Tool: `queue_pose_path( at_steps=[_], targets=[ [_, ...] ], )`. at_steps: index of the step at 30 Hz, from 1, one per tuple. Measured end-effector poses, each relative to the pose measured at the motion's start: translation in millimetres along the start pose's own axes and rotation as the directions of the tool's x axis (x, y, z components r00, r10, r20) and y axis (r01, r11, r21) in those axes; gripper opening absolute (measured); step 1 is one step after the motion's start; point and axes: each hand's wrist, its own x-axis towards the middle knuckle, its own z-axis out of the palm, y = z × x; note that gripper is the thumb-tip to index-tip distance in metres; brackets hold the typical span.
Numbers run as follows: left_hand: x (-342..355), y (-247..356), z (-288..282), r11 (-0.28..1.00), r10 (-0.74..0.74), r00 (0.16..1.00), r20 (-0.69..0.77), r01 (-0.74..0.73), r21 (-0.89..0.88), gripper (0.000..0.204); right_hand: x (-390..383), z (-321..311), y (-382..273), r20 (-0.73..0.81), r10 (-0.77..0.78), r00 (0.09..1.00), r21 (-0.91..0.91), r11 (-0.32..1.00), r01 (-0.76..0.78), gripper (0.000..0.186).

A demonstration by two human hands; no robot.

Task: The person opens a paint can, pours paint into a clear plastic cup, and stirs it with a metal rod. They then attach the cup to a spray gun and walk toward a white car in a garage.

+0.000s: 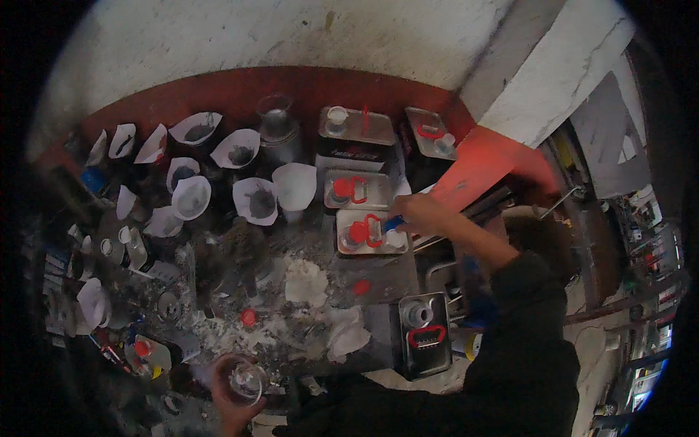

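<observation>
A clear, round cup sits in the left hand, its wide mouth turned up toward the camera and tilted a little; what lies inside is too blurred to tell. A small blue object is at the fingertips of the right hand, its exact kind unclear, just beside a white, rounded piece at the right end of a rectangular can. That can stands upright on the tabletop, its pale top carrying a red cap and a red loop handle
</observation>
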Motion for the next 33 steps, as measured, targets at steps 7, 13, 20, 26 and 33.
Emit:
queue_pose_path(
  at_steps=[7,13,20,26,33],
  targets=[
    [-9,-34,-22,0.995,0.076,0.996,-0.042,-0.073,0.061,0.078,-9,-77,13,-0.399,0.233,0.887,0.192,0.967,-0.168,0.029],
    [-30,-45,-22,0.961,-0.103,0.992,-0.079,0.078,-0.267,0.090,-24,-173,82,-0.480,0.351,0.804,-0.006,0.915,-0.403,0.029],
    [-27,-32,-17,0.991,0.123,0.992,-0.023,-0.124,-0.045,0.093,-12,-163,91,-0.365,0.353,0.861,-0.076,0.911,-0.406,0.027],
    [-27,-36,-20,0.983,-0.125,0.989,-0.080,0.112,-0.143,0.092,-11,-170,90,-0.348,0.348,0.870,-0.116,0.905,-0.408,0.026],
    [-28,-43,-17,0.992,-0.095,0.992,-0.083,0.087,-0.094,0.090,-14,-167,90,-0.355,0.299,0.886,-0.168,0.912,-0.375,0.026]
  ],
)
